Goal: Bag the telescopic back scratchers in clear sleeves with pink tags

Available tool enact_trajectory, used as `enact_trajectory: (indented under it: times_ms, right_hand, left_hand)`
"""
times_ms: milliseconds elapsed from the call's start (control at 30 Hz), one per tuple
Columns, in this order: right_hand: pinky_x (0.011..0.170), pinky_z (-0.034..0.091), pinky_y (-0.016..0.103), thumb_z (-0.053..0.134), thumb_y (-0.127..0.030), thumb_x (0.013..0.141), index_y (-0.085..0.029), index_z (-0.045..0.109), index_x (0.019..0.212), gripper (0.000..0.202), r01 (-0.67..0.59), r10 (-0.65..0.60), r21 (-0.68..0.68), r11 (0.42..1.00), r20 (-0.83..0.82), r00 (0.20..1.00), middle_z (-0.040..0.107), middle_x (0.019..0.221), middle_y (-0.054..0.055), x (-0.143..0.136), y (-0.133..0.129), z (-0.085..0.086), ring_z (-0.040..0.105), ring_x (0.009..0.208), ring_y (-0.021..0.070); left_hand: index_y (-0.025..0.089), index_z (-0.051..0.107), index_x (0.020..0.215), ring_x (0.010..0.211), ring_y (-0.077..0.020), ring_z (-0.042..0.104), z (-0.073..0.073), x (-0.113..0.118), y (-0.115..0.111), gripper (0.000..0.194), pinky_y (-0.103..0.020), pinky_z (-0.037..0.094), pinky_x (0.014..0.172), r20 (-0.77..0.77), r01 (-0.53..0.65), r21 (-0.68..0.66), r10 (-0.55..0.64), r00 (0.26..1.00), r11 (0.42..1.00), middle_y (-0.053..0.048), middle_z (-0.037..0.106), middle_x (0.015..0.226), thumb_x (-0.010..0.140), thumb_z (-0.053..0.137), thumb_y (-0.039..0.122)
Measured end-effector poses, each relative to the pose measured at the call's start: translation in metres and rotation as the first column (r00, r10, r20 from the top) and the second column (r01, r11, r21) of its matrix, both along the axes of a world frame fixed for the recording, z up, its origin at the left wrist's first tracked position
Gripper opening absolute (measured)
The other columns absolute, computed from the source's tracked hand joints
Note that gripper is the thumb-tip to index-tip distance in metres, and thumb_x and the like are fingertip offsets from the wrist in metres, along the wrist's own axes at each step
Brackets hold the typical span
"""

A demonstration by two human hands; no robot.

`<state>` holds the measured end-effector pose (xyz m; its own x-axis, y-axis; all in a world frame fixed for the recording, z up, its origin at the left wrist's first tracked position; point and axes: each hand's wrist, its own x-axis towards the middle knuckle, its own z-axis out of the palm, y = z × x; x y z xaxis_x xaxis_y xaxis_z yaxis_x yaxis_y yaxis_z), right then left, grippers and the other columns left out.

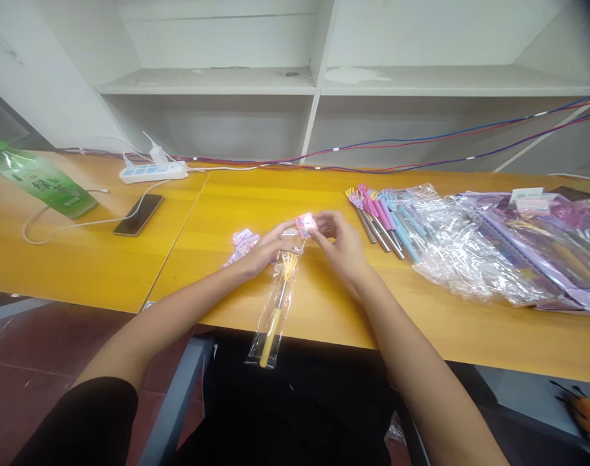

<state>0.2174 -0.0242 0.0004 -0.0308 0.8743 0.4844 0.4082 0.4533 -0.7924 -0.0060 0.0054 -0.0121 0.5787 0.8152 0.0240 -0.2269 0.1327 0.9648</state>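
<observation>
A yellow back scratcher (272,327) with a hand-shaped head lies inside a clear plastic sleeve (256,346), its lower end hanging past the table's front edge. At the sleeve's top is a small pink card (306,224). My left hand (270,248) is closed on the sleeve's upper end, left of the card. The thumb and fingers of my right hand (337,241) pinch the card's right side. Beside my left hand lies a small pile of pink and purple cards (243,244), partly covered by that hand.
Several pink, blue and purple back scratchers (379,217) lie to the right, near crumpled clear sleeves (462,249) and a purple package (561,239). A phone (139,215), a power strip (153,171) and a green bottle (45,184) are at left. Cables (372,145) run along the back.
</observation>
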Motion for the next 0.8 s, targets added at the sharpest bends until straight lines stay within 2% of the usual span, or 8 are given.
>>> enact_trajectory:
  times_ms: [200,567,800]
  right_hand:
    - [0.079,0.06,0.04,0.071,-0.042,0.101,-0.025,0.067,0.117,0.025,-0.005,0.006,-0.015,1.0,0.044,0.999,0.079,0.111,0.009,-0.0018,-0.0019,0.002,0.071,0.085,0.0212]
    - [0.078,0.058,0.038,0.068,-0.041,0.103,-0.025,0.07,0.114,0.02,-0.02,0.013,0.049,0.999,0.141,0.99,0.076,0.109,0.007,-0.0012,-0.0022,0.0024,0.07,0.08,0.0195]
    - [0.079,0.058,0.039,0.068,-0.041,0.103,-0.025,0.071,0.111,0.018,-0.032,0.022,0.051,0.998,0.191,0.981,0.074,0.104,0.006,-0.002,-0.0066,0.0071,0.069,0.078,0.0194]
  left_hand:
    - [0.028,0.065,0.143,0.112,-0.0291,0.073,0.0076,-0.0005,-0.0022,0.063,-0.046,0.055,0.101,0.076,0.047,-0.051,-0.043,0.996,0.998,-0.011,0.072,0.135,0.08,0.073,0.029]
    - [0.021,0.069,0.137,0.12,-0.0326,0.071,0.0076,-0.0011,0.0018,0.06,-0.046,0.05,0.104,0.112,0.049,-0.078,-0.04,0.993,0.996,-0.013,0.078,0.123,0.079,0.072,0.034]
    - [0.023,0.071,0.134,0.127,-0.0344,0.068,0.0047,-0.0015,0.0028,0.056,-0.049,0.049,0.107,0.128,0.046,-0.08,-0.036,0.991,0.996,-0.013,0.075,0.137,0.079,0.072,0.033]
